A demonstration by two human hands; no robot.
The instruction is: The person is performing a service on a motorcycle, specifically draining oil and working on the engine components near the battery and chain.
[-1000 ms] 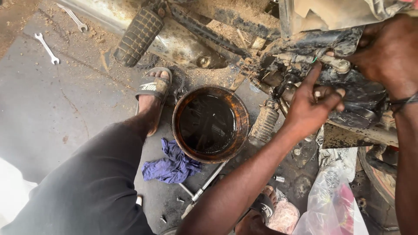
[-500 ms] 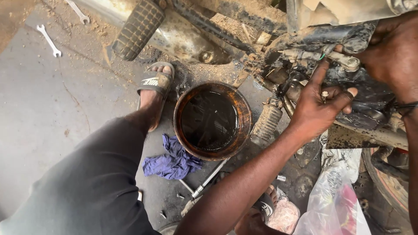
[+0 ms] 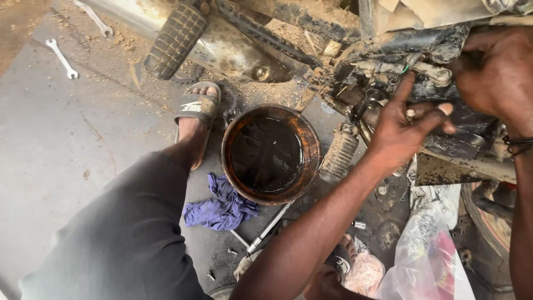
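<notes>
My left hand (image 3: pixel 408 125) reaches up to the muddy motorcycle engine (image 3: pixel 444 139). Its fingers are spread, the index fingertip touches a pale metal lever and cable fitting (image 3: pixel 413 68), and it holds nothing. At the upper right, my right hand (image 3: pixel 494 72) curls around a dark engine part beside that fitting, with the fingertips hidden against the casing. Below and left of my left hand, a rusty round pan of black oil (image 3: pixel 270 154) stands on the ground.
A blue rag (image 3: pixel 219 208) and a long metal tool (image 3: pixel 269 228) lie by the pan, with loose bolts around. My sandalled feet (image 3: pixel 195 108) (image 3: pixel 338 261) flank the pan. Two spanners (image 3: pixel 62 58) lie far left, a footpeg (image 3: pixel 175 39) above, and clear plastic bags (image 3: pixel 427 255) at the lower right.
My left hand has spread its fingers wider and raised its index finger onto the fitting. My right hand stays on the engine. The view has shifted slightly.
</notes>
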